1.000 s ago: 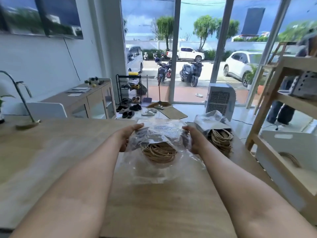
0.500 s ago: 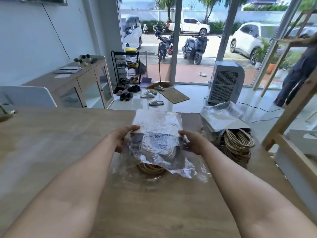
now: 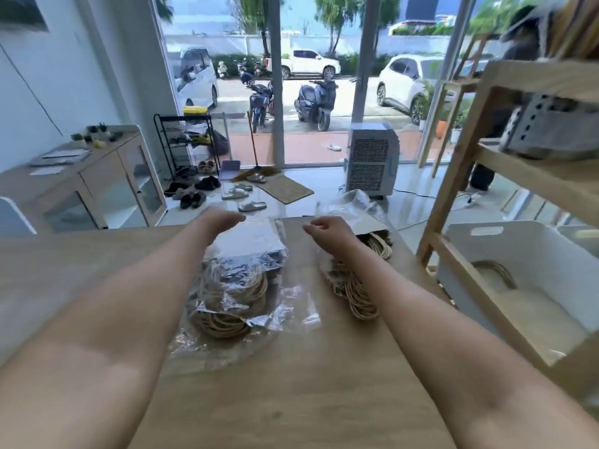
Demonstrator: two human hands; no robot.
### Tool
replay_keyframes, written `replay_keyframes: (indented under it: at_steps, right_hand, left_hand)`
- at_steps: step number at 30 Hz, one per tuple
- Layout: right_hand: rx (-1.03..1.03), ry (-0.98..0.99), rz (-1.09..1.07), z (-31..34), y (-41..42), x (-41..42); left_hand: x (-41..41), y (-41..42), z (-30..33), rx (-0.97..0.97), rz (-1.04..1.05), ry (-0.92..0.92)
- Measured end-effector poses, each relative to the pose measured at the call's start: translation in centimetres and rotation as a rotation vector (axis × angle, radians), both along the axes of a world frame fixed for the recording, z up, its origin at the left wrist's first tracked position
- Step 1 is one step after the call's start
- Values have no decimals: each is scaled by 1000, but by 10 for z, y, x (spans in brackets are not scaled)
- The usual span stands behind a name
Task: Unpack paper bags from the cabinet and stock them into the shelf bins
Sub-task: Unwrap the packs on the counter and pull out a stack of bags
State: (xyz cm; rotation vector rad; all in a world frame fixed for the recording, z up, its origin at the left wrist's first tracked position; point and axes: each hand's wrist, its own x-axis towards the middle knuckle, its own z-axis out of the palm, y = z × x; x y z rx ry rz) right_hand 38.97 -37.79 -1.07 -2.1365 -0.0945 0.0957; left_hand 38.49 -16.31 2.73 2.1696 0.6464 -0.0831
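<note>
Change: both hands have let go of the plastic-wrapped bundle they gripped half a second ago, and it now lies flat on the worktop.
Wrapped bundle (image 3: 238, 280): paper bags with twisted rope handles inside crinkled clear plastic, lying in the middle of the worktop (image 3: 291, 400) toward its far edge; the handles face the near side.
Second bundle (image 3: 355, 280): more rope-handled bags in a loose, opened plastic wrap, lying along the worktop's right edge near its far right corner.
Left hand (image 3: 223, 222): empty, fingers spread loosely, hovering over the far end of the wrapped bundle; blurred.
Right hand (image 3: 327, 230): empty, fingers curled loosely, held above the worktop between the two bundles, close to the second one.
Shelf (image 3: 466, 176): wooden rack standing just beside the worktop's right edge.
White bin (image 3: 531, 241): sits on a lower level of the shelf, with light bags and one rope handle showing inside.
Grey perforated bin (image 3: 551, 128): on the level above.
</note>
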Motion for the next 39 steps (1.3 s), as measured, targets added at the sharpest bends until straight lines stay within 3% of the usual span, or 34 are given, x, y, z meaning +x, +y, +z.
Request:
replay_keyframes:
  at_steps: [5, 9, 15, 18, 23, 26, 32, 39]
  right_hand:
    - [80, -132, -184, 19, -74, -15]
    - [88, -89, -382, 7, -130, -23]
    - [203, 78, -520, -36, -163, -17]
    - [294, 96, -502, -41, -160, -18]
    - [260, 73, -446, -38, -146, -13]
    - [166, 77, -402, -40, -141, -3]
    - [-230, 182, -440, -35, -136, 4]
    - [279, 291, -599, -21, -142, 21]
  left_hand:
    - [9, -83, -6, -65, -374, -59]
    - [20, -143, -16, 46, -501, -37]
    - [35, -188, -41, 145, -456, 3]
    - [38, -194, -47, 138, -416, -30]
    - [39, -188, -43, 47, -436, -146]
    - [40, -180, -44, 21, -425, -155]
    - [46, -169, -46, -43, -438, -119]
    - [51, -166, -49, -56, -469, -82]
